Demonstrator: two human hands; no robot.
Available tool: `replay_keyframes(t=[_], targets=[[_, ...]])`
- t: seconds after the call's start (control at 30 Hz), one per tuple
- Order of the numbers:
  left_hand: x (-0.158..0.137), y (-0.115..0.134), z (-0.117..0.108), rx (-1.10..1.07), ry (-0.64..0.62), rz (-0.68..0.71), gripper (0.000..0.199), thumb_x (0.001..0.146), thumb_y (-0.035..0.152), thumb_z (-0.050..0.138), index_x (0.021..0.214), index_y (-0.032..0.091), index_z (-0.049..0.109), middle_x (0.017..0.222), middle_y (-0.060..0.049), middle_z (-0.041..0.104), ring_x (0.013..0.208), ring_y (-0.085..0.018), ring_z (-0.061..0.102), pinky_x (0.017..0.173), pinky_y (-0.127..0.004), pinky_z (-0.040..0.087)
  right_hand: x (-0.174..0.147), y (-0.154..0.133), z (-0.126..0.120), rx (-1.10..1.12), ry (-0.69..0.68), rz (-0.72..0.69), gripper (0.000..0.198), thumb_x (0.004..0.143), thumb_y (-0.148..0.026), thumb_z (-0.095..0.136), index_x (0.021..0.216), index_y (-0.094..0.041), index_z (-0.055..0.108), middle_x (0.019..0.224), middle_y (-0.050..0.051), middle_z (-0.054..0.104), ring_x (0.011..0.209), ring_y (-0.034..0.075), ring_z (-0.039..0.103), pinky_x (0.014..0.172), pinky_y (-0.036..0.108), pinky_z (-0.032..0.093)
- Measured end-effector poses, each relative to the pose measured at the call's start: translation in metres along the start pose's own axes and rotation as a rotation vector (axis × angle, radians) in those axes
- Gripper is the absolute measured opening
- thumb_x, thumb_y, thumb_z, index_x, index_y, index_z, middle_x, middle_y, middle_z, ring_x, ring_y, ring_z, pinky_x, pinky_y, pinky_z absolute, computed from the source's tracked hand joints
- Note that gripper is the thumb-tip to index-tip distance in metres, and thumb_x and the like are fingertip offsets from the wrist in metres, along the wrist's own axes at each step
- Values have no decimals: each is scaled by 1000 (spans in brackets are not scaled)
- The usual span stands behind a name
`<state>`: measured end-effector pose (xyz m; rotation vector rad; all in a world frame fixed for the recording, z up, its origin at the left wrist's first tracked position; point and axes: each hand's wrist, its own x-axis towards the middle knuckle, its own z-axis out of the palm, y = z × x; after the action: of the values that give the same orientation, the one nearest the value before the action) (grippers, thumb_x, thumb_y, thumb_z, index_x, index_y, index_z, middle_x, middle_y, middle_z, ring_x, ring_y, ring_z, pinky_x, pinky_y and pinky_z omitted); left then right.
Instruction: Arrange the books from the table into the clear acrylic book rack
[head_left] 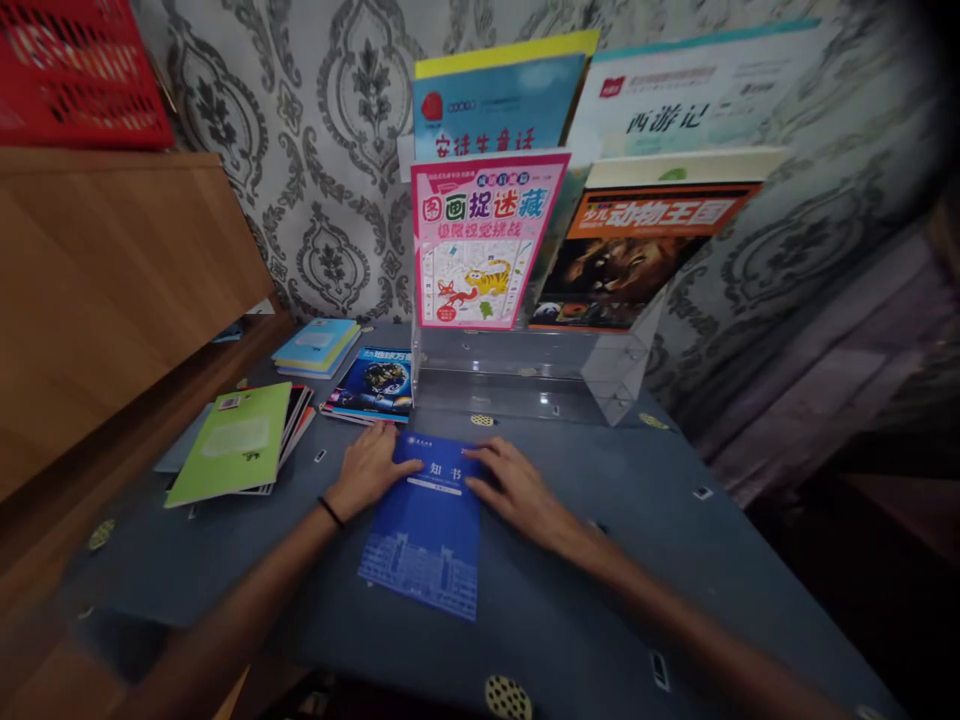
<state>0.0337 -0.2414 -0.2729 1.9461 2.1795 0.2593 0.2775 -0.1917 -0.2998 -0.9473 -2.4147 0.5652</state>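
A blue booklet lies face up on the dark table, white characters near its top and a pale building drawing below. My left hand, a black band on its wrist, grips the upper left edge, thumb resting on the cover. At the upper right edge, my right hand holds the booklet with its fingertips on the cover. Just beyond my left hand is a magazine with an Earth cover. Whatever lies under the palms is hidden.
A clear acrylic rack stands behind, holding a pink puzzle book, a lion-cover book and others. Left are a green book on a pile and a small blue-and-yellow stack. A wooden cabinet carries a red basket.
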Motion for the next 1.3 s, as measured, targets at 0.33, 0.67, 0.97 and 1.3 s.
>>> replay_keyframes(t=[0.33, 0.67, 0.97, 1.3], targets=[[4, -8, 25, 9, 162, 197, 28, 98, 30, 53, 123, 20, 60, 123, -9, 59, 121, -24, 53, 99, -36, 48, 16, -35, 55, -284, -184, -174, 56, 99, -38, 52, 147, -7, 48, 154, 21, 47, 147, 30, 39, 121, 52, 34], [-4, 5, 30, 283, 179, 225, 38, 102, 30, 45, 138, 24, 56, 115, -12, 58, 107, -27, 53, 87, -40, 49, -6, -15, 49, -493, -97, 46, 64, 103, -47, 34, 148, -4, 47, 155, 22, 44, 147, 32, 39, 119, 53, 33], [-10, 7, 26, 338, 209, 146, 51, 100, 46, 48, 140, 16, 55, 117, -16, 60, 108, -30, 54, 89, -45, 47, -11, -8, 59, -545, -42, 24, 63, 103, -47, 30, 145, -6, 52, 151, 24, 48, 144, 36, 42, 114, 61, 34], [-12, 8, 35, 272, 197, 88, 48, 101, 38, 46, 137, 7, 52, 120, -15, 60, 111, -29, 53, 95, -44, 47, -27, -33, 94, -526, 15, -154, 64, 97, -51, 46, 142, -6, 55, 148, 26, 51, 139, 41, 47, 111, 65, 39]])
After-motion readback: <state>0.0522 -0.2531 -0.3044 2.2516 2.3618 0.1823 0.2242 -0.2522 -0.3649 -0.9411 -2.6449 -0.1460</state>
